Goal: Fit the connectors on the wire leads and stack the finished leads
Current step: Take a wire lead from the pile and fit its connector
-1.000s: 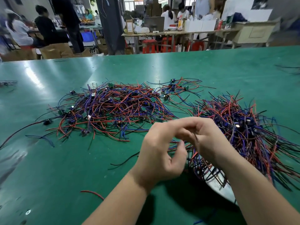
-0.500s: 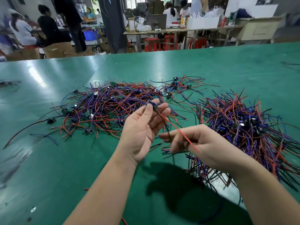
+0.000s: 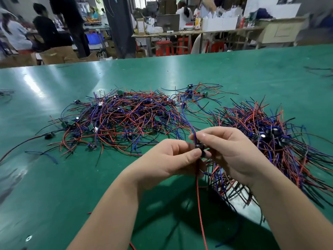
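Both hands meet above the green table (image 3: 54,177). My left hand (image 3: 167,159) and my right hand (image 3: 232,152) pinch one wire lead at its small black connector (image 3: 199,146). A blue wire (image 3: 187,121) runs up from the connector toward the far heap. A red wire (image 3: 201,210) hangs down from it toward me. A wide heap of red, blue and black leads (image 3: 122,121) lies beyond my left hand. A second, denser heap (image 3: 270,139) lies to the right, partly under my right forearm.
A small cluster of leads (image 3: 194,94) lies behind the heaps. Loose single wires (image 3: 43,154) lie at the left. A pale patch (image 3: 239,197) shows under the right heap. Beyond the table's far edge are people, benches, red stools and boxes.
My hands were apart half a second ago, the left one raised with the connector and the red wire stretched between them. Now they have come together on the connector, nearer to me.
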Tool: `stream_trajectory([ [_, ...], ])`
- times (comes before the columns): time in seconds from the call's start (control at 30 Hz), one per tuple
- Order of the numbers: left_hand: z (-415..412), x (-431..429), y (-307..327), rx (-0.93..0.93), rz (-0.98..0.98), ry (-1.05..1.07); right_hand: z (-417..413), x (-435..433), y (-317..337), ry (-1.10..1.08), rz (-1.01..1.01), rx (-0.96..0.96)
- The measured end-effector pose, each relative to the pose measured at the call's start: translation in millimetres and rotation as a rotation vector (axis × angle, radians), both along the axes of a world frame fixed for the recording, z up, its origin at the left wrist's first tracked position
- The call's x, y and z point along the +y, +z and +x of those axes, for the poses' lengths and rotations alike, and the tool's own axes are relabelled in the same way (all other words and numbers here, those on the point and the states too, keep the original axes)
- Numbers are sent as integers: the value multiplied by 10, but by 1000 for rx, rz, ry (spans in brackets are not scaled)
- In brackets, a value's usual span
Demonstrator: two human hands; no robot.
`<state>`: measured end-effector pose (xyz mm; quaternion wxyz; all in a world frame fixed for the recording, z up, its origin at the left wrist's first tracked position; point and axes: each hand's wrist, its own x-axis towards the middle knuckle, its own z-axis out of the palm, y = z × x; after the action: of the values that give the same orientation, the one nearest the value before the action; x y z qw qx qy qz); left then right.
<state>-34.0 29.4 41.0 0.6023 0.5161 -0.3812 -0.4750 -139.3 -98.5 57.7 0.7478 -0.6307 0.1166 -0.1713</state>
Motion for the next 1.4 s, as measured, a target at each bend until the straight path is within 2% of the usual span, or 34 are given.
stream_trajectory([
  [0.17, -15, -13, 44, -45, 57, 173, 6, -5, -14, -73, -63, 8],
  [0.27, -49, -68, 1, -197, -26, 416, 12, -29, -25, -142, -91, 5],
  [0.37, -110, -116, -39, -230, -102, 474, 18, -53, -36, -192, -70, -14],
  [0.5, -108, -116, -7, -104, -110, 389, 8, -24, -16, -219, -65, -78],
  [0.63, -45, -36, 35, -77, 42, 214, -9, -85, 36, -345, -54, -144],
  [0.8, -77, 22, 16, -275, 219, -102, -79, -255, 145, -502, 61, -282],
  [0.93, -63, 65, 74, -244, 171, -267, -120, -287, 180, -549, 94, -298],
  [1.03, -44, 97, 109, -250, 110, -298, -126, -318, 188, -611, 160, -259],
  [1.13, -33, 77, 133, -160, -40, -191, -121, -387, 198, -586, 352, -189],
  [1.17, -29, 60, 131, -91, -111, -116, -110, -395, 186, -547, 361, -145],
  [1.27, -10, -4, 125, 177, -335, 119, -68, -311, 112, -342, 155, 35],
  [1.33, -18, -43, 132, 154, -413, 287, -39, -194, 41, -128, 3, 106],
  [1.4, -40, -70, 127, 4, -431, 453, -16, -87, 2, 16, 7, 91],
])
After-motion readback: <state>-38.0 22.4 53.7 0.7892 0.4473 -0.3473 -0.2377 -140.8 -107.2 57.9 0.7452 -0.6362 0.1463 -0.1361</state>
